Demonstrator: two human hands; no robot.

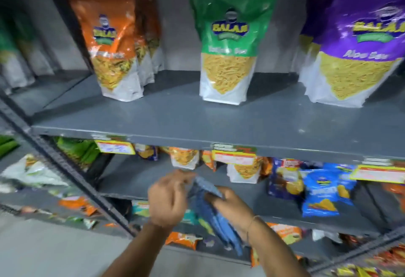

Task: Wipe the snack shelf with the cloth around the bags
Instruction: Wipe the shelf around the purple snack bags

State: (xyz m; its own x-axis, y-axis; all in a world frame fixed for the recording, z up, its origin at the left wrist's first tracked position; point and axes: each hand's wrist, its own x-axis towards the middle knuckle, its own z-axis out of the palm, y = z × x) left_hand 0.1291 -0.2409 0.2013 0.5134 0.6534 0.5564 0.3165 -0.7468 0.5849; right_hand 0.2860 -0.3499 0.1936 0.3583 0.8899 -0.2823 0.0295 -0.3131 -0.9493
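Observation:
A grey metal snack shelf [175, 119] carries an orange bag [109, 42] at the left, a green bag [228, 42] in the middle and a purple bag [359, 53] at the right, all upright. Below the shelf's front edge, my left hand [166, 200] and my right hand [232, 208] both hold a blue cloth [210, 213]. The cloth hangs down between them. My left fingers pinch its upper corner; my right hand grips it lower down. Both hands are in front of the lower shelf, apart from the bags above.
Yellow price labels [233, 158] hang on the shelf's front edge. A lower shelf [131, 180] holds blue chip bags [322, 191] and small snack packs. A dark upright post [65, 167] runs diagonally at the left. More packets lie on the lowest shelves.

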